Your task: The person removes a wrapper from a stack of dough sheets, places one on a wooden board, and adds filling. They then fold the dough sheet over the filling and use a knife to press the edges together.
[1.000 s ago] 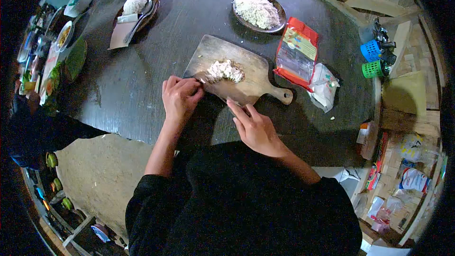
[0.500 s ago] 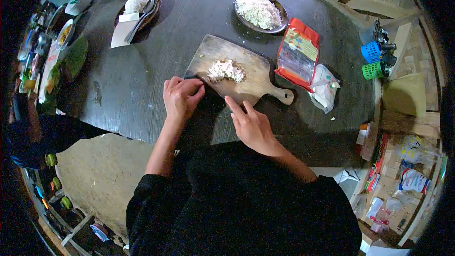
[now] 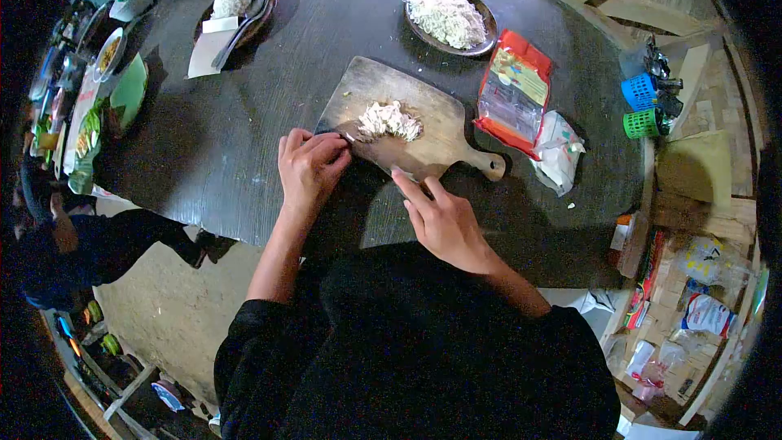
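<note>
Chopped pale white pieces [image 3: 390,121] lie in a curved heap on a wooden cutting board [image 3: 444,110], whose handle points right. At the board's near left corner, my left hand [image 3: 308,161] is closed, thumb and fingers pinched together; what they hold is too small to make out. My right hand [image 3: 444,224] is at the board's near edge, closed around what looks like a knife [image 3: 401,171], with the index finger stretched along it. Only a sliver of blade shows; the handle is hidden in my palm.
Beyond the board stands a brown plate of shredded white food [image 3: 448,20]. A red packet [image 3: 513,90] and a crumpled white bag [image 3: 559,151] lie right. At left are a plate with a rice mound [image 3: 233,0], a green plate [image 3: 130,90] and another person [image 3: 98,244].
My right hand has shifted slightly right and down; my left hand is almost still. The other person at left has moved, uncovering more of the green plate and showing a leg and foot.
</note>
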Demonstrator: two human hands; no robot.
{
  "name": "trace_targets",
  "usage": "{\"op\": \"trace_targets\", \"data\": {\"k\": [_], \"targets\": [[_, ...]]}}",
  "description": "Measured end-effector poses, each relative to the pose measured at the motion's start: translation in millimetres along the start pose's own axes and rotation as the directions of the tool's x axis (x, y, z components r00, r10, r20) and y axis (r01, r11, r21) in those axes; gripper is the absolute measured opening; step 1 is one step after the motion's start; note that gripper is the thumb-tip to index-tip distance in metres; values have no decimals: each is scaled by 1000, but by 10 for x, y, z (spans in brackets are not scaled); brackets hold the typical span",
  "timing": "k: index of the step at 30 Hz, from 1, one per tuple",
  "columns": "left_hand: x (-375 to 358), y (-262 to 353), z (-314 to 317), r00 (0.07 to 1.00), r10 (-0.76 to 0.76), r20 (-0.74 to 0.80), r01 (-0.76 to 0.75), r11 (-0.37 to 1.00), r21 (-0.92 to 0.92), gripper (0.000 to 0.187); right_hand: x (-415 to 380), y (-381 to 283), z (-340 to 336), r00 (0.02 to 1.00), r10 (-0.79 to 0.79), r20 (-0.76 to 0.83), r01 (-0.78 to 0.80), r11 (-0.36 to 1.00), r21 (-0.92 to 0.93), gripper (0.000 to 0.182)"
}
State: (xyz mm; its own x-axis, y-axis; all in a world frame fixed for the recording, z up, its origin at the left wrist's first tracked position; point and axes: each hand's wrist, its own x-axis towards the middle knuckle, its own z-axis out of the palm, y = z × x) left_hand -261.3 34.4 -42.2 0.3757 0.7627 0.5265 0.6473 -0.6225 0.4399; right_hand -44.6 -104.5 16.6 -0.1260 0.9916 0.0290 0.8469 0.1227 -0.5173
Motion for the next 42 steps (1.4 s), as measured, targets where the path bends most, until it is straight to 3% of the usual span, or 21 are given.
{"op": "trace_targets", "data": {"k": [9, 11, 18, 28, 32, 42], "targets": [[41, 29, -10, 1000, -17, 19, 17, 1000, 0, 13, 45, -4, 173, 999, -26, -40, 24, 998, -55, 54], [54, 39, -15, 1000, -8, 5, 8, 1000, 0, 12, 107, -28, 134, 999, 42, 2, -42, 998, -45, 55], [31, 50, -8, 999, -27, 17, 27, 1000, 10, 15, 59, 82, 91, 998, 54, -41, -53, 998, 16, 55], [5, -1, 1, 996, -61, 57, 62, 998, 0, 16, 27, 35, 57, 1000, -1, 13, 1, 1000, 29, 55], [32, 23, 8, 1000, -23, -1, 23, 999, -32, 13, 42, -2, 92, 1000, -25, 17, 26, 1000, -11, 54], [19, 31, -7, 998, -54, 25, 55, 998, -32, 13, 52, 9, 219, 996, 33, -80, -33, 999, 2, 55]]}}
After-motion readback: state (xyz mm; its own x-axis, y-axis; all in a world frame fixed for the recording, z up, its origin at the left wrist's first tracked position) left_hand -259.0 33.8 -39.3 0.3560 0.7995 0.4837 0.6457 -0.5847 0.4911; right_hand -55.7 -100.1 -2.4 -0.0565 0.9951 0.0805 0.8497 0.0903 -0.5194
